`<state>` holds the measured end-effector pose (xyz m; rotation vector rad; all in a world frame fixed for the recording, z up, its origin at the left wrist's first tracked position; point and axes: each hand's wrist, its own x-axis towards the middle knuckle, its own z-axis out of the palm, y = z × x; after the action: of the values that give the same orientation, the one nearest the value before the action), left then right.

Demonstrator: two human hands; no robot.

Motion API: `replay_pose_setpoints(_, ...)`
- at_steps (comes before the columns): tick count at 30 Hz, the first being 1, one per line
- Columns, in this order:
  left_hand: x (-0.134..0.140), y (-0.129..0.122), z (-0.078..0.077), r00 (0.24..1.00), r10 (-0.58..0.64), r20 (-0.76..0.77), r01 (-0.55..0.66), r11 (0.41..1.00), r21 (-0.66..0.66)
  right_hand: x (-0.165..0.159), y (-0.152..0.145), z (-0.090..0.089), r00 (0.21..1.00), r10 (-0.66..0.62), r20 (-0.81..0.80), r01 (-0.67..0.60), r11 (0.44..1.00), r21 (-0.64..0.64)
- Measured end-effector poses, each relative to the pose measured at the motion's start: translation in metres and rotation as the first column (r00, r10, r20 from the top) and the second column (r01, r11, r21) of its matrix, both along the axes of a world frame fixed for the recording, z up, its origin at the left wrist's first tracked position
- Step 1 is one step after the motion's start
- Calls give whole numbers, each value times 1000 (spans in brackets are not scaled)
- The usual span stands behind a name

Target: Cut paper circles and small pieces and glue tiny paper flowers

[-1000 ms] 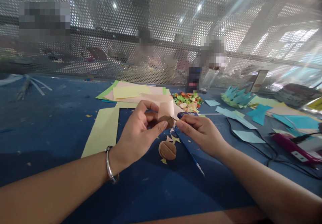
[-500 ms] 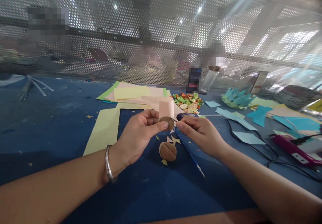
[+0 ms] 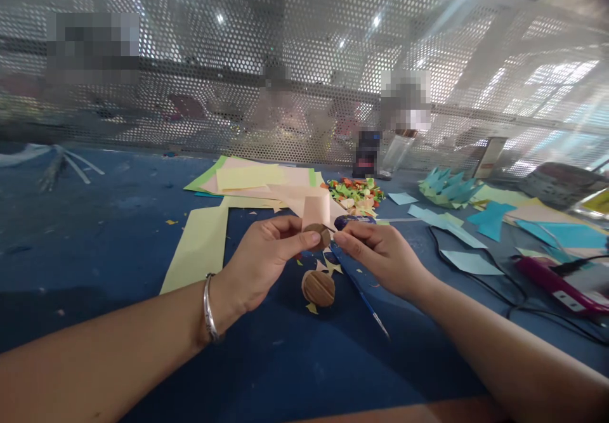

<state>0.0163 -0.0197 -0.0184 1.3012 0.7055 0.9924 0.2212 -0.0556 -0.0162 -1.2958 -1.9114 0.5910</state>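
My left hand [image 3: 266, 252] pinches a round brown cardboard disc [image 3: 325, 238] between thumb and fingers. A pale pink paper tube [image 3: 316, 210] stands up from behind the disc, its lower end hidden by it. With closed fingertips my right hand [image 3: 375, 252] holds a thin dark stick-like tool [image 3: 330, 227], whose tip touches or nearly touches the disc's right edge; most of it is hidden. Below the hands lies a second ridged cardboard disc [image 3: 318, 288]. Beside it a blue-handled paintbrush [image 3: 361, 296] rests on the table.
Sheets of yellow, pink and green paper [image 3: 257, 175] lie behind the hands, next to a heap of coloured scraps [image 3: 356, 193]. To the right are a blue paper crown shape [image 3: 450, 188], blue paper pieces [image 3: 469, 262], a black cable and a magenta power strip [image 3: 552, 283]. A perforated metal screen [image 3: 228, 93] stands behind.
The disc in my left hand has tilted a little, and its edge shows more beside the tool. My hands have otherwise hardly moved; the view has shifted slightly.
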Motion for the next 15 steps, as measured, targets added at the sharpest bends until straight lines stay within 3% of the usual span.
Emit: replay_pose_setpoints(15, -1, 1, 0, 1000, -27, -14, 26, 1000, -10, 2, -2, 1, 999, 23, 23, -23, 1000, 15)
